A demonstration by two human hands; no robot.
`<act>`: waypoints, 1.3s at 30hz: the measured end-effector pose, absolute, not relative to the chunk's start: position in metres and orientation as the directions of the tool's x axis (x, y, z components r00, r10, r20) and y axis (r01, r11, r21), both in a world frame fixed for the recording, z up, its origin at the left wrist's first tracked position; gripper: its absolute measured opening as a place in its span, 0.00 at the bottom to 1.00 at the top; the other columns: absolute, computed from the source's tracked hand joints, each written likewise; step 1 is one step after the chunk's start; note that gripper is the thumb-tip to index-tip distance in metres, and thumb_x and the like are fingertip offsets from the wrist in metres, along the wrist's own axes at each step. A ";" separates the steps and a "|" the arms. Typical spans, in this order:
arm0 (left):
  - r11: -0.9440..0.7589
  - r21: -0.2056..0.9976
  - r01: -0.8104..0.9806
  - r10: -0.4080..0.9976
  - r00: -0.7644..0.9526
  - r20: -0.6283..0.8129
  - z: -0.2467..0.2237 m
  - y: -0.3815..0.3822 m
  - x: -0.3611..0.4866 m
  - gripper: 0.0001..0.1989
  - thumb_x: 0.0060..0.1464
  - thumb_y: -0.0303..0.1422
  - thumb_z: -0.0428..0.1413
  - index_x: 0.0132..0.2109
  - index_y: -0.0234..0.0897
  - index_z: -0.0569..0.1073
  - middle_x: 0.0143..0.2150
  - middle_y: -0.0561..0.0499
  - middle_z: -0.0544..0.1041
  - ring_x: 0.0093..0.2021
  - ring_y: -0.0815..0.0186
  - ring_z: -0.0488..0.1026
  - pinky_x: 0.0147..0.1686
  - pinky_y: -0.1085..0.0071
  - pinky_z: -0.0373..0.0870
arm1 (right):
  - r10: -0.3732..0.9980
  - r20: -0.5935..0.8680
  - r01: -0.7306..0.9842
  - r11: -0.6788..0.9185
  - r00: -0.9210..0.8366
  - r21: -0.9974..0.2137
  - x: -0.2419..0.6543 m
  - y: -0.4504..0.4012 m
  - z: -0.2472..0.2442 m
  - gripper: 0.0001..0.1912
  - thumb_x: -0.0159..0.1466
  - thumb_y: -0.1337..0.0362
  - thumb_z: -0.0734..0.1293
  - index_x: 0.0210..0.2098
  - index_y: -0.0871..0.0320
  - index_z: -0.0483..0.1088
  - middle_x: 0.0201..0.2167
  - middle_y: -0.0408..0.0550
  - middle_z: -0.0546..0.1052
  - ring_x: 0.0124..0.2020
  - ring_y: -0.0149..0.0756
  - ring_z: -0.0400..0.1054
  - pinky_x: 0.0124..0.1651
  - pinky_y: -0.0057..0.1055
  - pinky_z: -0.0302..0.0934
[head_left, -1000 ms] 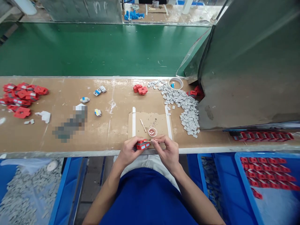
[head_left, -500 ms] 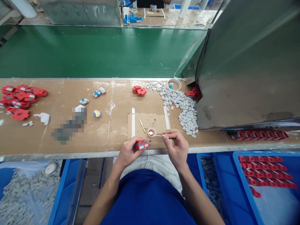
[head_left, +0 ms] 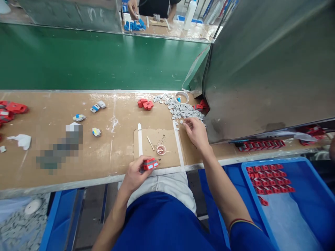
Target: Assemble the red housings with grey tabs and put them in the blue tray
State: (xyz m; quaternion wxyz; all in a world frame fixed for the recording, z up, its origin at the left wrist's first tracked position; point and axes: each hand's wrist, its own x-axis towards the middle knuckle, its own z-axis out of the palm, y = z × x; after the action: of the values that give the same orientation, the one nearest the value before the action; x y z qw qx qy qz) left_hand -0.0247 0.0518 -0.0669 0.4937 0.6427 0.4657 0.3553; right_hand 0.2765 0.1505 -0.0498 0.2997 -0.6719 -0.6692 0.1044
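My left hand (head_left: 136, 172) grips a small red housing (head_left: 150, 164) with pale blue faces, at the near edge of the brown bench (head_left: 86, 153). My right hand (head_left: 195, 131) is stretched forward to the near edge of a heap of small grey pieces (head_left: 183, 109), fingers curled down onto them; I cannot tell whether it holds one. Between the hands, a taped cardboard pad (head_left: 157, 144) carries a small round cup (head_left: 161, 150) with a thin stick lying across it, and a second stick (head_left: 150, 143) beside it.
A few red housings (head_left: 145, 104) lie behind the pad, a tape ring (head_left: 181, 97) past the heap. A big grey metal hood (head_left: 261, 69) stands at right, a green conveyor belt (head_left: 91, 59) behind. A blue tray (head_left: 282, 195) holds rows of red housings. Another person's hands work far back.
My right hand left the stick on the cup and reached forward to the grey pieces. The left hand kept the red housing. My view swung to the right.
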 end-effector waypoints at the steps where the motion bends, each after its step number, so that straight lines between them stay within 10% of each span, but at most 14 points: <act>1: -0.075 0.968 0.241 0.950 0.312 -0.004 -0.067 0.052 -0.025 0.10 0.59 0.37 0.63 0.45 0.37 0.79 0.42 0.45 0.85 0.38 0.62 0.82 0.35 0.73 0.78 | 0.973 0.222 0.872 0.054 0.064 -0.487 0.281 0.163 -0.052 0.08 0.68 0.65 0.66 0.45 0.58 0.76 0.42 0.54 0.77 0.38 0.43 0.72 0.48 0.39 0.66; 16: -0.048 0.998 -0.028 0.943 0.329 0.055 -0.073 0.056 -0.033 0.20 0.57 0.34 0.67 0.57 0.41 0.82 0.48 0.42 0.81 0.47 0.58 0.80 0.46 0.66 0.78 | 0.991 0.133 0.935 0.028 0.021 -0.355 0.276 0.179 -0.060 0.16 0.62 0.80 0.59 0.29 0.59 0.73 0.32 0.58 0.76 0.36 0.47 0.69 0.45 0.41 0.62; 28: 0.198 0.957 -0.211 0.900 0.426 -0.092 -0.078 0.052 -0.033 0.20 0.51 0.35 0.72 0.51 0.36 0.81 0.45 0.43 0.85 0.43 0.61 0.83 0.43 0.70 0.79 | 0.968 0.118 0.407 0.201 -0.219 -0.891 0.204 0.037 -0.004 0.07 0.72 0.63 0.67 0.41 0.54 0.78 0.36 0.48 0.80 0.36 0.37 0.75 0.38 0.31 0.69; 39: 0.156 0.963 -0.220 0.898 0.437 -0.045 -0.080 0.052 -0.036 0.19 0.53 0.37 0.71 0.51 0.37 0.82 0.45 0.43 0.85 0.40 0.62 0.83 0.41 0.71 0.79 | 0.981 -0.054 0.198 -0.017 -0.184 -0.980 0.171 0.041 -0.028 0.12 0.69 0.55 0.71 0.35 0.57 0.78 0.32 0.48 0.82 0.32 0.36 0.76 0.36 0.30 0.68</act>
State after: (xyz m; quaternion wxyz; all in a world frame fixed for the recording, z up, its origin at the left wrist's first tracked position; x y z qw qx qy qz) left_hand -0.0361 0.0525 -0.0803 0.6816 0.5038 0.3366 0.4103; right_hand 0.1714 0.0413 -0.0283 0.3896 -0.5059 -0.5828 0.5025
